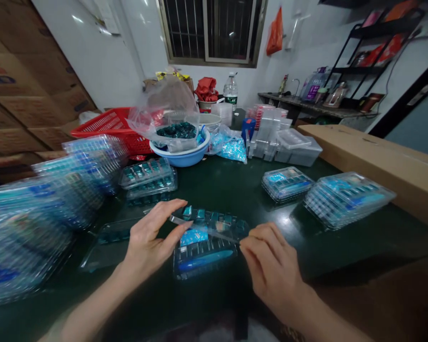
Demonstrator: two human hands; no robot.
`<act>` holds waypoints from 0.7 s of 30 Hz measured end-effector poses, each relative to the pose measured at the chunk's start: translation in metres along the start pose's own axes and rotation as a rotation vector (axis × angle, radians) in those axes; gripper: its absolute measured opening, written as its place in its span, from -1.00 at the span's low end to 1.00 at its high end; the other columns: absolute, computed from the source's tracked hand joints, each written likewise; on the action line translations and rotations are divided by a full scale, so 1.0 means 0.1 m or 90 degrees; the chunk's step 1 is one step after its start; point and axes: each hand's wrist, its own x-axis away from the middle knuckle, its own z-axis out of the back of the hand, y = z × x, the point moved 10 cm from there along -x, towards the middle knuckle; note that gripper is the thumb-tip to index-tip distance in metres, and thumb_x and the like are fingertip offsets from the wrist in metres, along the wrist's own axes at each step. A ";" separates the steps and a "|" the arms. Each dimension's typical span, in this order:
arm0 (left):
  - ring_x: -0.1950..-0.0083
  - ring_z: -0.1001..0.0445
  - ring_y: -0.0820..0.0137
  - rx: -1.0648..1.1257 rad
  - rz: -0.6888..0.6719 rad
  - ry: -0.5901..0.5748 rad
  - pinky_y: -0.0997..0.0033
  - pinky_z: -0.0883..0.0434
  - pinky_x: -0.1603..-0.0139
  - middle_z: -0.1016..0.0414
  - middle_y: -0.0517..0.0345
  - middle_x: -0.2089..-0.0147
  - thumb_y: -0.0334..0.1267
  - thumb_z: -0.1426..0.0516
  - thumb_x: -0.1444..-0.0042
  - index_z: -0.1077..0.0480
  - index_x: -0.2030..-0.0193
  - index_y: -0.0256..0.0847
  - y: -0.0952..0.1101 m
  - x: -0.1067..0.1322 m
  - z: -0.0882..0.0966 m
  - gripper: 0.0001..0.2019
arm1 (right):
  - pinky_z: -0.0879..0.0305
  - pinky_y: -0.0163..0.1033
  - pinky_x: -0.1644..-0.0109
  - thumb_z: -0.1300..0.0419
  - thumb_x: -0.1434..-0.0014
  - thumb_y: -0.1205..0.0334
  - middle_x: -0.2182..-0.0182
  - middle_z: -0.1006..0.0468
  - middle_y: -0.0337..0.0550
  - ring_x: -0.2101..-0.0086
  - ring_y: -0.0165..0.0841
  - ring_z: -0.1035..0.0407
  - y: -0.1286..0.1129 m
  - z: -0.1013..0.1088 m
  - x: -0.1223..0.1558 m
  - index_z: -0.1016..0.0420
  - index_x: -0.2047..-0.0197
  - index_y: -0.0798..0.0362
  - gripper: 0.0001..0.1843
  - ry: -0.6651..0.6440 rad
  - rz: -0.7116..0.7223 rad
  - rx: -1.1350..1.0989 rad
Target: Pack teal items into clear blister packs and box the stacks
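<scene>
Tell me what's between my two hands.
In the head view, a thin clear strip runs from your left hand to your right hand, over a tray.

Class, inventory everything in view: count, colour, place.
Strip: one, clear, between hands
Filled tray: one, clear, under strip
Tray stacks: several, clear, both sides
Basin: one, blue, centre
Large basket: one, red, left rear
Plastic boxes: several, clear, table's back right
Cartons: several, brown, left and right
Window: one, dark, back wall
Hanging bag: one, orange-red, wall
Shelf: one, black, upper right
Table: one, green, foreground
Left hand: one, bare, strip's left
Right hand: one, bare, strip's right
</scene>
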 end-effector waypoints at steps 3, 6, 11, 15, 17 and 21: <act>0.23 -0.44 0.37 0.011 0.074 0.004 0.37 -0.37 0.15 -0.47 0.19 0.20 -0.18 -0.14 0.00 -0.37 0.16 -0.12 -0.15 0.08 0.09 -0.76 | -0.20 -0.27 0.31 -0.02 -0.10 0.46 0.44 -0.32 -0.19 0.37 -0.41 -0.22 0.11 0.05 -0.25 -0.30 0.39 0.07 -0.87 -0.037 -0.058 -0.093; 0.34 -0.44 0.40 0.110 0.218 -0.022 0.43 -0.39 0.29 -0.48 0.19 0.30 -0.13 -0.17 0.06 -0.39 0.22 -0.16 -0.39 0.21 0.02 -0.74 | -0.17 -0.35 0.41 -0.03 -0.10 0.40 0.48 -0.33 -0.25 0.45 -0.47 -0.22 0.34 -0.13 -0.50 -0.30 0.43 0.07 -0.90 -0.094 -0.133 -0.200; 0.58 -0.31 0.49 0.276 0.434 -0.201 0.51 -0.26 0.60 -0.38 0.22 0.55 -0.02 -0.09 0.03 -0.38 0.33 -0.28 -0.72 0.49 -0.51 -0.68 | -0.12 -0.41 0.51 -0.09 -0.04 0.31 0.59 -0.34 -0.30 0.56 -0.53 -0.21 0.89 -0.95 -0.55 -0.34 0.50 0.12 -0.88 -0.223 -0.280 -0.325; 0.54 -0.36 0.39 0.110 0.388 -0.258 0.43 -0.28 0.54 -0.40 0.16 0.54 0.05 -0.04 0.03 -0.42 0.35 -0.28 -0.88 0.52 -0.67 -0.62 | -0.12 -0.41 0.51 -0.09 -0.03 0.26 0.60 -0.37 -0.27 0.57 -0.52 -0.23 1.21 -1.45 -0.35 -0.35 0.53 0.14 -0.84 -0.273 -0.338 -0.268; 0.41 -0.41 0.27 -0.075 0.324 -0.237 0.34 -0.32 0.46 -0.44 0.07 0.40 0.06 -0.04 0.05 -0.40 0.19 -0.26 -0.91 0.48 -0.60 -0.56 | -0.11 -0.39 0.51 -0.09 -0.03 0.25 0.59 -0.36 -0.27 0.57 -0.50 -0.22 1.27 -1.54 -0.26 -0.35 0.53 0.13 -0.83 -0.266 -0.341 -0.234; -0.05 -0.25 0.09 -0.251 0.136 -0.188 0.16 -0.30 0.12 -0.25 -0.16 -0.05 0.02 -0.01 -0.01 -0.16 -0.12 -0.26 -0.59 0.35 -0.57 -0.43 | -0.14 -0.31 0.36 -0.13 -0.01 0.24 0.47 -0.37 -0.23 0.42 -0.42 -0.24 1.28 -1.51 -0.13 -0.34 0.49 0.08 -0.89 -0.238 -0.335 -0.165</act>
